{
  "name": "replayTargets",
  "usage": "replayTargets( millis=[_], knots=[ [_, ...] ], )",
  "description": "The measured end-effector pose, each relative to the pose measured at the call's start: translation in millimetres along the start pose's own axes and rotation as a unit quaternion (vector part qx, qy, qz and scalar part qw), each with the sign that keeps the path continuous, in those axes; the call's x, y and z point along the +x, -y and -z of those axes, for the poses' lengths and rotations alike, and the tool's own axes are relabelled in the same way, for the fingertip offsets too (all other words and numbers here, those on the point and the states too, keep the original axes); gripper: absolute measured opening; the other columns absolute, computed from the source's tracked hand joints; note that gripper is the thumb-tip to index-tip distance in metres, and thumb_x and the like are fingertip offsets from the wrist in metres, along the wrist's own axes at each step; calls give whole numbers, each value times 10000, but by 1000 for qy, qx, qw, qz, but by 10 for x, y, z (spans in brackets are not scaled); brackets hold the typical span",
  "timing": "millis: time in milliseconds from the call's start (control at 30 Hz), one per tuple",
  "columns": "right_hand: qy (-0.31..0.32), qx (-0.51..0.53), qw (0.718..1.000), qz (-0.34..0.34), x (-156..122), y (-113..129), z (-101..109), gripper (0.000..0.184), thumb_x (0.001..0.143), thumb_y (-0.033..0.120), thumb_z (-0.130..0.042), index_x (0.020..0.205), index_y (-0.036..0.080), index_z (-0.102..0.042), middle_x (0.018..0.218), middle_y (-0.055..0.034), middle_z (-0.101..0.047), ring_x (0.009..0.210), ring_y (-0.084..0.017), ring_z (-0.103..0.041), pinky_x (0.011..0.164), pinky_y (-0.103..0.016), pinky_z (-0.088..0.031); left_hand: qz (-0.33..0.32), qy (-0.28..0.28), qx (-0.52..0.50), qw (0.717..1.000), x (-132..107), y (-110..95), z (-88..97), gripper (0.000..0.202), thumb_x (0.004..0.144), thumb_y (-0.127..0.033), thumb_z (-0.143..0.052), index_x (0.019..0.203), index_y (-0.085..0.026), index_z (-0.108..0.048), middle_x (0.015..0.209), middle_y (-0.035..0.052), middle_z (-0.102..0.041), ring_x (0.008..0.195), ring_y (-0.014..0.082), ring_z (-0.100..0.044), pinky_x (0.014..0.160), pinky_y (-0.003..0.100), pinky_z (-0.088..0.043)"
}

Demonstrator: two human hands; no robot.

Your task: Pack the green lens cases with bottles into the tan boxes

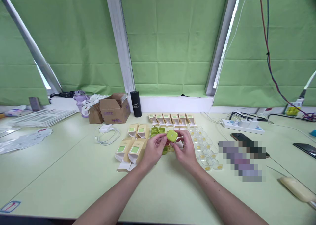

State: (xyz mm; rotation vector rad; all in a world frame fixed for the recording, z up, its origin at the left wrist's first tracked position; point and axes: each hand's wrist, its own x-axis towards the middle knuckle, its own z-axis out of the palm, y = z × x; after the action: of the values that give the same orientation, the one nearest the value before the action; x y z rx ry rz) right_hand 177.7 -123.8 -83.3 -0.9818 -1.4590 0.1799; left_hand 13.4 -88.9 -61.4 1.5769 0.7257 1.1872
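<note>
Both my hands meet over the middle of the table around a small green square case [172, 135]. My left hand [154, 150] pinches its left side with thumb and fingers. My right hand [185, 148] grips its right side, fingers curled. More green cases [157, 130] lie just behind my hands. Tan cardboard boxes with green labels [134, 148] lie open to the left of my left hand. A row of the same small boxes [171, 119] stands farther back. Clear plastic trays with yellow dots [206, 149] lie to the right of my right hand.
A brown carton [115, 110], a black cylinder [136, 104] and a purple bottle [80, 101] stand at the back left. A white charger cable [106, 134] lies coiled near them. A white power strip [243, 125] and phones [306, 148] are on the right. Green blinds cover the windows.
</note>
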Motion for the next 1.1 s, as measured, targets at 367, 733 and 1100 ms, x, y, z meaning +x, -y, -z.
replayTargets(
  millis=[367, 733, 1100],
  knots=[
    [17, 32, 998, -58, -29, -85, -39, 422, 897, 209, -683, 1313, 263, -638, 1292, -100, -702, 1121, -279, -688, 965, -499, -621, -259, -2, 386, 885, -80, -77, 116, 556, 1009, -151, -588, 1540, -284, -491, 1427, 129, -640, 1397, 328, -527, 1154, 578, -526],
    [46, -22, 998, 24, -33, -29, -1, 483, 924, 204, -657, 1397, 281, -600, 1310, -102, -701, 1195, -305, -632, 996, -513, -564, -262, 48, 400, 877, -66, -23, 123, 599, 999, -67, -531, 1548, -300, -486, 1469, 107, -596, 1437, 326, -445, 1192, 592, -479],
    [87, -266, 958, 57, 34, -38, 133, 207, 844, 54, -664, 928, 236, -719, 973, -65, -740, 1016, -294, -568, 872, -415, -477, -106, -84, 167, 977, 33, 54, 156, 509, 921, -166, -711, 1405, -300, -629, 1411, 91, -630, 1271, 271, -619, 1122, 459, -508]
  ],
)
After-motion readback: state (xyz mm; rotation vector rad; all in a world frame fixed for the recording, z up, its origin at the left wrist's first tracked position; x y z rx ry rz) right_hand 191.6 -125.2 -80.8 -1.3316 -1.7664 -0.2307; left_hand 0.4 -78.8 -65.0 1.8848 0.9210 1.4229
